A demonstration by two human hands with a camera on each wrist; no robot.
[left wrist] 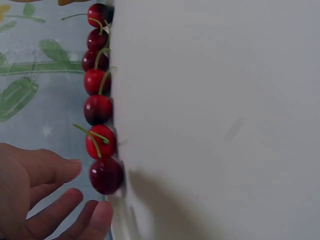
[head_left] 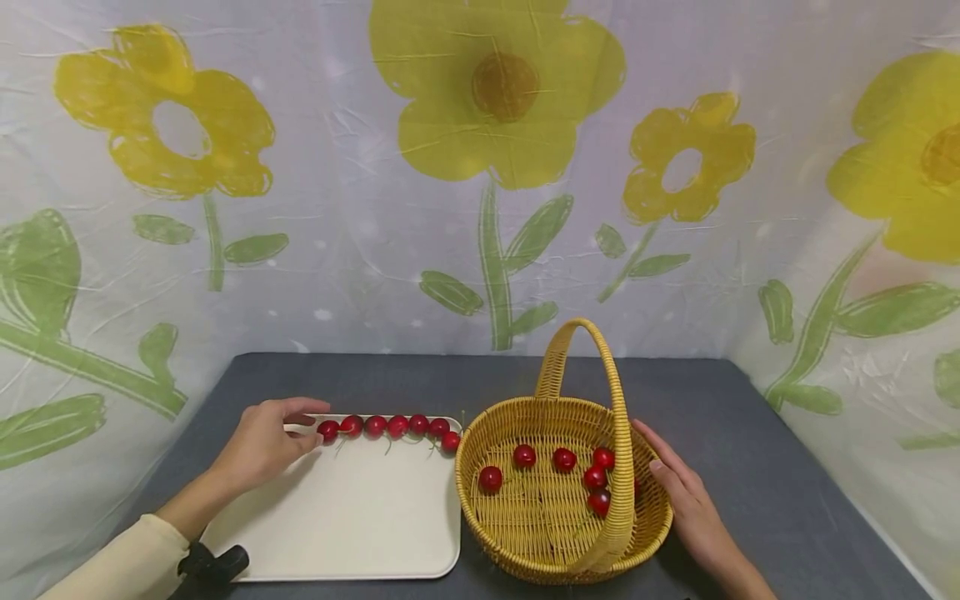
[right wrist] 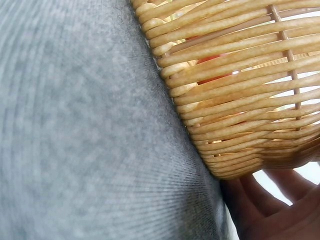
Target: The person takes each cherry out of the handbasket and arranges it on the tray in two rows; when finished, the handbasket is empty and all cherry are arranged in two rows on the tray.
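In the head view, a row of several red cherries [head_left: 376, 427] with green stems lies along the far edge of a cream tray [head_left: 345, 517]. My left hand [head_left: 264, 440] is at the row's left end, beside the last dark cherry [left wrist: 106, 176]. The left wrist view shows its fingers spread and nothing held, a small gap from that cherry. To the right stands a wicker basket [head_left: 525, 562] with a tall handle and several cherries inside. My right hand [head_left: 693, 504] rests against the basket's right side, fingers extended along the outer wall; the basket partly hides them.
Both tray and basket stand on a dark grey table [head_left: 780, 500], the basket next to the tray's right edge. Behind the table hangs a curtain [head_left: 337, 208] printed with yellow flowers. A black strap [head_left: 213, 564] is on my left wrist.
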